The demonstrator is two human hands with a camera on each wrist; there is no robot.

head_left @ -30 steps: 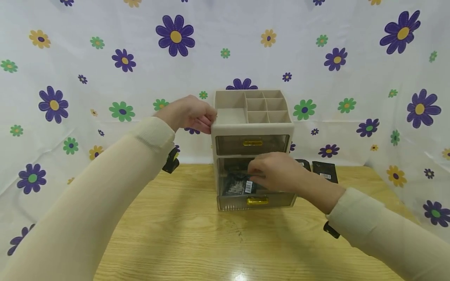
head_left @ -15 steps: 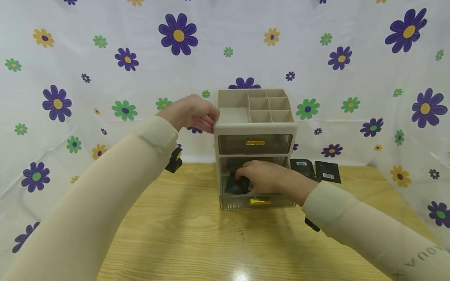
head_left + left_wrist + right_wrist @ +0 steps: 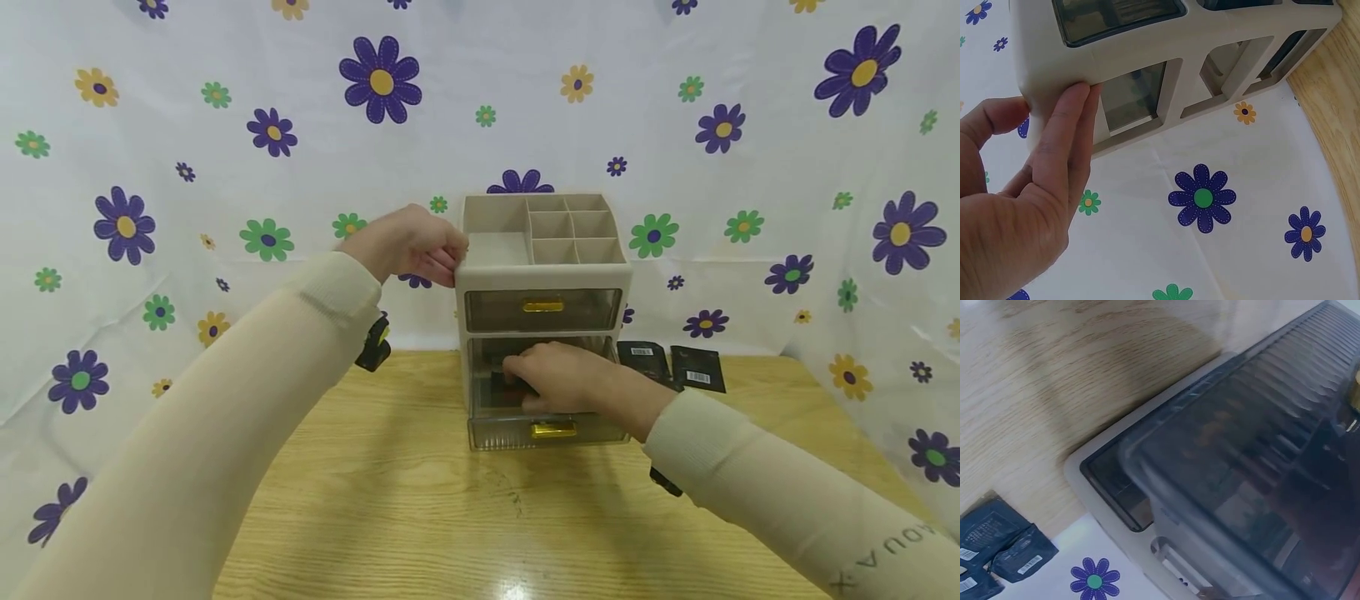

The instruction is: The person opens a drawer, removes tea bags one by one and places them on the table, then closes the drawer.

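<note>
A beige desktop organizer (image 3: pixel 543 277) stands at the back of the table. Its smoky clear lower drawer (image 3: pixel 495 433), with a gold handle, is pulled out. My left hand (image 3: pixel 420 242) holds the organizer's top left corner; the left wrist view shows the thumb and the fingers (image 3: pixel 1063 134) against its edge. Reaching into the pulled-out drawer, my right hand (image 3: pixel 566 377) has its fingers bent around a dark packet (image 3: pixel 510 390), largely hidden beneath it. In the right wrist view the drawer wall (image 3: pixel 1222 506) covers that hand.
Black packets with barcode labels (image 3: pixel 697 368) lie on the wooden table (image 3: pixel 390 492) to the right of the organizer. The upper drawer (image 3: pixel 495 312) is closed, and divided compartments (image 3: pixel 551 225) top the organizer. A flowered cloth (image 3: pixel 300 192) hangs behind.
My right hand has moved left and deeper into the lower drawer. The packet with visible print there now sits mostly under the hand. My left hand keeps its hold on the corner.
</note>
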